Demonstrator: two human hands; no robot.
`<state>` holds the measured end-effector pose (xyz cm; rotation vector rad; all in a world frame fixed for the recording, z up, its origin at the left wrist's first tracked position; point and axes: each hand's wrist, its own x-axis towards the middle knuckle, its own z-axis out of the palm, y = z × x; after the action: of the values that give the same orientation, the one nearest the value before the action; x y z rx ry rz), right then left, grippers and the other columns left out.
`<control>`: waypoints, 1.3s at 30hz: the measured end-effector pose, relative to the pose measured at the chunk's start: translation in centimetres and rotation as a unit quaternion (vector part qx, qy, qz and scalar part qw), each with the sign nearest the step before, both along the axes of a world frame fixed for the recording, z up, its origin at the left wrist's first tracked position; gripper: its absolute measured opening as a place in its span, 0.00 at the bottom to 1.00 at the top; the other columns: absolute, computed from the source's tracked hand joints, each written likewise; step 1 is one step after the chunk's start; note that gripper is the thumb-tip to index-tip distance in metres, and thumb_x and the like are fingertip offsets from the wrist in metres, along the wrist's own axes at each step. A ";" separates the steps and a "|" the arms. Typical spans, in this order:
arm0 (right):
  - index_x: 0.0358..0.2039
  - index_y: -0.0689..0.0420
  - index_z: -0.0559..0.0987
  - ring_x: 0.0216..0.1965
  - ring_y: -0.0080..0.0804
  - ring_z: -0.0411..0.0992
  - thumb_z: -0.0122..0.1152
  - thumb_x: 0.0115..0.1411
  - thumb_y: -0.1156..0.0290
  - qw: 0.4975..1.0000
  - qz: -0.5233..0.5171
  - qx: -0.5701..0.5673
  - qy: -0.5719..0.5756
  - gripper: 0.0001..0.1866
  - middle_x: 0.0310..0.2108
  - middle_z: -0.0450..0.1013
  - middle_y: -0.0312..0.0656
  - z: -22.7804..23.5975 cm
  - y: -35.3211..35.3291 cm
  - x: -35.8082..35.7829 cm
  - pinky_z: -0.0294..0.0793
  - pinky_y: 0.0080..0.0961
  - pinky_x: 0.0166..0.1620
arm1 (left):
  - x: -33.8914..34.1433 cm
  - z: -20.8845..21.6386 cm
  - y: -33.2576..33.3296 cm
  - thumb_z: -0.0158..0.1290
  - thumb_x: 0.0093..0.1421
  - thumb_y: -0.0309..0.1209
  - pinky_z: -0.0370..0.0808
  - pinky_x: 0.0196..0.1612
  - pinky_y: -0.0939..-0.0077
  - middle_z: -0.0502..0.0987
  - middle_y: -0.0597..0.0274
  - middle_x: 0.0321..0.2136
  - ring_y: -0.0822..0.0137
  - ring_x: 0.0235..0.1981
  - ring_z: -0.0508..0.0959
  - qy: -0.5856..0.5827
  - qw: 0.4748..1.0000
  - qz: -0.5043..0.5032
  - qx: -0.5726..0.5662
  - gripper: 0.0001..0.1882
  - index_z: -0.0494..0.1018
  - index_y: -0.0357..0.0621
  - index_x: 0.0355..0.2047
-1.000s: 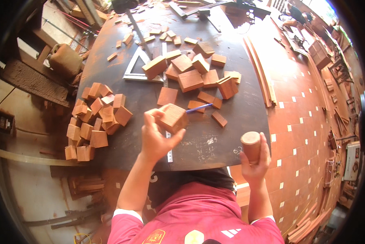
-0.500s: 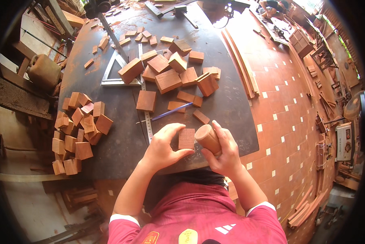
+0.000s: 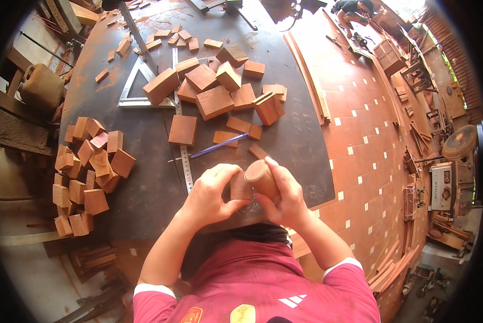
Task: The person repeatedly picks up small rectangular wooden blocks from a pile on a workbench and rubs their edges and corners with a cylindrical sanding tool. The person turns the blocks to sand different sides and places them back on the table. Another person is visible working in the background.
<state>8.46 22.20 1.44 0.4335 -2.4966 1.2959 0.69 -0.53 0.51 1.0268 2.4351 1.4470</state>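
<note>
At the table's near edge my left hand [image 3: 212, 194] grips a small reddish-brown wooden block [image 3: 240, 187] between thumb and fingers. My right hand [image 3: 285, 198] is closed around a smooth wooden cylinder [image 3: 264, 180] with a flat round end. The cylinder's near side overlaps the block's right edge in view; whether the two touch, I cannot tell. Just beyond my hands lie a blue pen [image 3: 220, 144] and a steel ruler [image 3: 186, 171]. Another small wooden piece [image 3: 259, 150] rests behind the cylinder, partly hidden by my right hand.
Wooden blocks are heaped on the dark table [image 3: 144, 188] at mid-centre, with a stacked pile of blocks [image 3: 95, 201] at left. A metal set square [image 3: 145, 103] lies beyond. Long wooden strips [image 3: 310, 81] run along the right edge. Another person [image 3: 354, 13] works far right.
My right hand has brought the cylinder left and closer, so it now covers part of the block. The whole view has shifted slightly. Both hands keep their hold.
</note>
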 end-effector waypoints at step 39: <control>0.72 0.70 0.64 0.55 0.55 0.78 0.74 0.59 0.78 0.999 -0.031 -0.011 0.006 0.43 0.56 0.75 0.62 -0.8 -1.2 1.6 0.77 0.42 0.60 | -0.2 -0.2 0.1 0.77 0.45 0.33 0.77 0.59 0.55 0.82 0.47 0.52 0.43 0.53 0.81 0.030 0.999 -0.013 -0.008 0.36 0.77 0.38 0.55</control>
<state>10.01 20.95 0.63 0.3558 -2.4629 1.2915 0.52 -0.41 0.33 1.1085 2.4604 1.4079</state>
